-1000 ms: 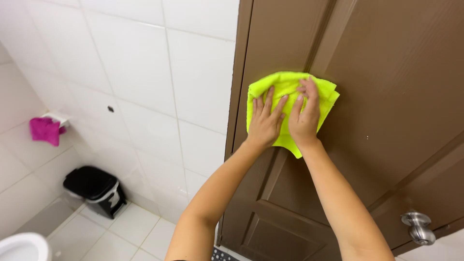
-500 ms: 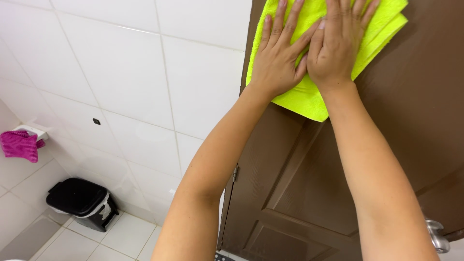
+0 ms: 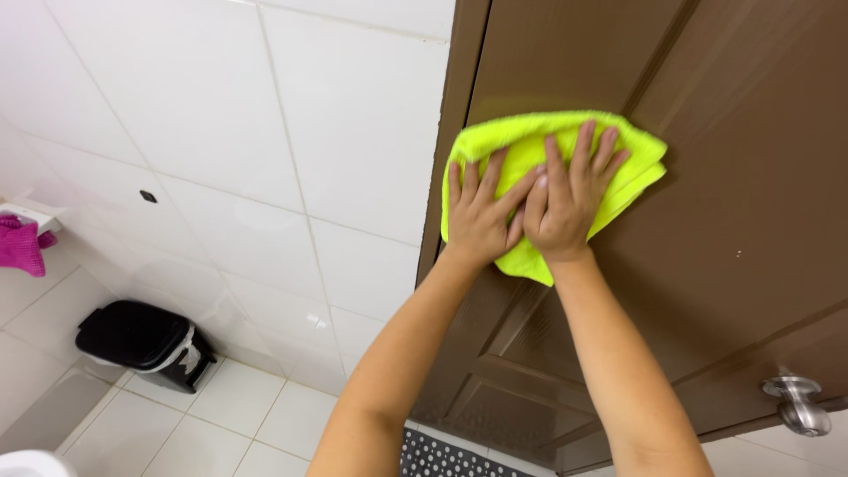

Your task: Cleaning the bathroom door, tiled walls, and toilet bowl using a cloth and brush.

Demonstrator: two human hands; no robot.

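At far left I see a pink cloth (image 3: 21, 247), then a black lidded bin (image 3: 141, 343) on the white tiled floor (image 3: 238, 415). My left hand (image 3: 481, 216) and right hand (image 3: 565, 203) lie side by side, fingers spread flat, pressing a bright yellow-green microfibre cloth (image 3: 530, 146) against the brown wooden door (image 3: 742, 194). A silver knob (image 3: 798, 402) sits at lower right.

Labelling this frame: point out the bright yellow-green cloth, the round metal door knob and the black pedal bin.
bright yellow-green cloth (image 3: 521, 141), head view, upper left part, above the fingers.
round metal door knob (image 3: 798, 403), head view, middle of the knob.
black pedal bin (image 3: 132, 334), head view, centre of the lid.
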